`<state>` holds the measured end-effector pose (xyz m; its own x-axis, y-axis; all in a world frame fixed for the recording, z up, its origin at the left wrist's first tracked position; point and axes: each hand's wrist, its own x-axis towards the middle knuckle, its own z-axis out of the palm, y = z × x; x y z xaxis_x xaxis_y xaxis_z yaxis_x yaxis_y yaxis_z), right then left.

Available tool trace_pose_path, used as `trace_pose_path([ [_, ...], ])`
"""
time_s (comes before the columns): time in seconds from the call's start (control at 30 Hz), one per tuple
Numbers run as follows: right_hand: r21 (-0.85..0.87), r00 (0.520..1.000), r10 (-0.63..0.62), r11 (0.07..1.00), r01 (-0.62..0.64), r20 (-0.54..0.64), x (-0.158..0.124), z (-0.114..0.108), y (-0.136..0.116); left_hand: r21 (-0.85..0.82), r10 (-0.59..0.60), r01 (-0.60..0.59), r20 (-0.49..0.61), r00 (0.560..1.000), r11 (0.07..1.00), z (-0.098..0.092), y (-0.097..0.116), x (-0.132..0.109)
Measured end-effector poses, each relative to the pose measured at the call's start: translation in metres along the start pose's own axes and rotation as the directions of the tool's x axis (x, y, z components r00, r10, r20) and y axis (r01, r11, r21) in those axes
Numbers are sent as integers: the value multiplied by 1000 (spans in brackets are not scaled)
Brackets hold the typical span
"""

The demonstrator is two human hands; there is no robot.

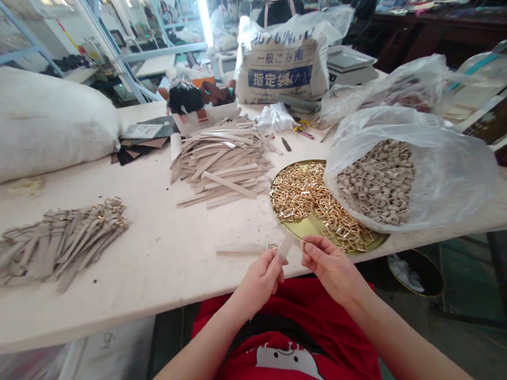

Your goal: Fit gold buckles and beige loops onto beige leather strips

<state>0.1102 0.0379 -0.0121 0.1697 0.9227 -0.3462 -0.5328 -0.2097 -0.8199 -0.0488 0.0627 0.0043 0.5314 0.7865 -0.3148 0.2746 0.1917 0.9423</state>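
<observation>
We log L hand (pixel 260 280) pinching narrow on pale leather strip (pixel 285 248) held over table edge (pixel 157 310), R hand (pixel 330 269) pinching narrow, seemingly on small brass buckle (pixel 302 245) at strip's end, brass tray (pixel 312 229) of buckles just ahead, loose strip (pixel 244 249) nearby.

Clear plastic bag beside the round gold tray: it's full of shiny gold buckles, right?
Not quite: the clear plastic bag holds small beige loops, not gold buckles. The gold buckles lie on the round gold tray beside it, as the head view shows.
</observation>
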Motion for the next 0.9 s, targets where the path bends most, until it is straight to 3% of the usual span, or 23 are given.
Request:
trace_pose_path([
  [0.13, 182, 987, 158, 971, -158, 17, 2, 0, 3, 342, 113, -103, -10, 994, 934, -2, -2, -3],
  [0.27, 155, 972, 226, 960, -234, 67, -5, 5, 15, 425, 185, -161, -16, 983, 891, 1, 3, -1],
  [0.47, -95, 999, -32, 995, 31, -2, -17, 13, 30, 161, 71, -68, -14, 997, 985, 8, 6, 0],
  [0.57, -214, 997, -83, 973, 82, 5, -20, 12, 28, 47, 12, -13, 19, 1000, 999, 8, 7, -3],
  [0.67, -188, 997, -21, 982, 36, 80, -20, 12, 22, -62, -27, 32, 83, 996, 998, 8, 8, -6],
  [0.8, -3, 964, 144, 989, -147, 225, -21, 13, 19, -204, -38, 60, 109, 993, 977, 11, 5, -9],
  [0.9, -21, 959, 134, 991, -133, 249, -25, 13, 20, -209, -65, 79, 72, 995, 975, 12, -1, -11],
])
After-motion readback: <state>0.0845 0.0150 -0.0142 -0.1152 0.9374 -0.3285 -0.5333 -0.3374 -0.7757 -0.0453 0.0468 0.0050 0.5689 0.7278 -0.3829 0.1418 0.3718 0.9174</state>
